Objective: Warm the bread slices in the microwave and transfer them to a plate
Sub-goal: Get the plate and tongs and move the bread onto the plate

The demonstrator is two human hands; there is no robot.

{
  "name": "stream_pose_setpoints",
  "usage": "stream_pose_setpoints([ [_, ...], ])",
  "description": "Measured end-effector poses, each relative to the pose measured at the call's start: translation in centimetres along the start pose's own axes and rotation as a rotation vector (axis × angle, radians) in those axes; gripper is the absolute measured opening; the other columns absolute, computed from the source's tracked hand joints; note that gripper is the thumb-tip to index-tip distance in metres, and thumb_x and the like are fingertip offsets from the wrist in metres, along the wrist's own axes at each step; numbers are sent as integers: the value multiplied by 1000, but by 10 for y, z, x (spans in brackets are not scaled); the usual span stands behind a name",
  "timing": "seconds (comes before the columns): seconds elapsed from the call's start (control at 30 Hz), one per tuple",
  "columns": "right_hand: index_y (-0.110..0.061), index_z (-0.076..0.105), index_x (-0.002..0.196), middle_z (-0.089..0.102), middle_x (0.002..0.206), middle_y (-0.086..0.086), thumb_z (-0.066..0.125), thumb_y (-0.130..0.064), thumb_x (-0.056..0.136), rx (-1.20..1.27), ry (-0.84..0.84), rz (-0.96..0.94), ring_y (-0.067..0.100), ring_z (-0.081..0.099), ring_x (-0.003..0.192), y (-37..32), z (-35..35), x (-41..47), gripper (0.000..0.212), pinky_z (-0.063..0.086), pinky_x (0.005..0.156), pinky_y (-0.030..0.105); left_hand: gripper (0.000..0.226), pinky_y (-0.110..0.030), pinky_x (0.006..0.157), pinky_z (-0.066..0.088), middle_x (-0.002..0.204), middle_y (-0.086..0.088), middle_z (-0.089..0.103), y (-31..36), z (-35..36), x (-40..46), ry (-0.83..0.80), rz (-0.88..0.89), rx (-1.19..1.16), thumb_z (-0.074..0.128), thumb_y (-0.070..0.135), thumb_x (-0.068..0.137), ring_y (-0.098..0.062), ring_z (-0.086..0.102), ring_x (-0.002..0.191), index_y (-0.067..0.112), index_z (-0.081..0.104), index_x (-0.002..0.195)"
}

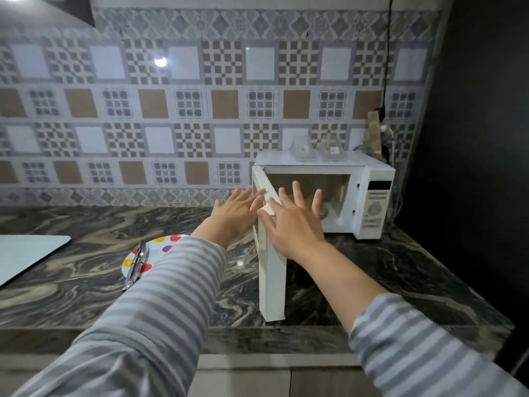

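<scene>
While the microwave (323, 193) door (272, 270) stands wide, both flat hands, left hand (236, 212) and right hand (294, 222), grasp nothing; bread perhaps lies inside, so gentle closing is advised.

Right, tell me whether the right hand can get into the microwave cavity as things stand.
Probably yes. The microwave door is swung wide open toward the camera, and the right hand, fingers spread, is already in front of the open cavity. Nothing visible blocks the opening.
</scene>
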State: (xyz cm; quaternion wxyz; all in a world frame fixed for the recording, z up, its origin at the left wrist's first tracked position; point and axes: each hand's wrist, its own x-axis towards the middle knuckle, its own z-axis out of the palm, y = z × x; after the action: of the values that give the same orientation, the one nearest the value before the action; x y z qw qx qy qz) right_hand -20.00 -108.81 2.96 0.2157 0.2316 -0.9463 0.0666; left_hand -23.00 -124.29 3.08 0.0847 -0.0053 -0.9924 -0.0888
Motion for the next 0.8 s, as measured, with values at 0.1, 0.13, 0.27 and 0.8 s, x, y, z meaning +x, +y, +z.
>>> stream_pose_setpoints([
  [0.1, -20, 33, 148, 17, 160, 4, 14, -52, 100, -6, 8, -9, 24, -11, 148, -20, 3, 4, 61, -17, 111, 60, 48, -63, 114, 2, 162, 6, -2, -20, 3, -10, 3, 19, -28, 11, 46, 102, -18, -10, 148, 45, 0, 149],
  [0.13, -20, 34, 148, 19, 160, 4, 13, -51, 101, -3, 19, -7, 24, -10, 148, -27, 5, 5, 61, -17, 112, 59, 48, -62, 115, 1, 162, 6, 0, -26, 3, -13, 5, 21, -62, 10, 46, 102, -17, -10, 148, 46, 1, 149],
  [0.27, -18, 39, 145, 25, 158, 5, 10, -54, 99, -47, 55, 38, 24, -6, 148, -59, 11, 9, 65, -19, 110, 59, 47, -62, 114, -2, 161, 9, 4, -51, 1, -24, 12, 54, -141, 7, 47, 102, -17, -7, 148, 46, 8, 149],
  [0.8, -16, 39, 144, 26, 155, 13, 32, -36, 100, 9, -186, 4, 29, 12, 146, -240, 121, 65, 49, 9, 118, 48, 56, -60, 114, 4, 162, 7, 6, -280, 41, -79, -146, -138, -57, 22, 55, 99, -15, -3, 149, 38, 11, 152],
])
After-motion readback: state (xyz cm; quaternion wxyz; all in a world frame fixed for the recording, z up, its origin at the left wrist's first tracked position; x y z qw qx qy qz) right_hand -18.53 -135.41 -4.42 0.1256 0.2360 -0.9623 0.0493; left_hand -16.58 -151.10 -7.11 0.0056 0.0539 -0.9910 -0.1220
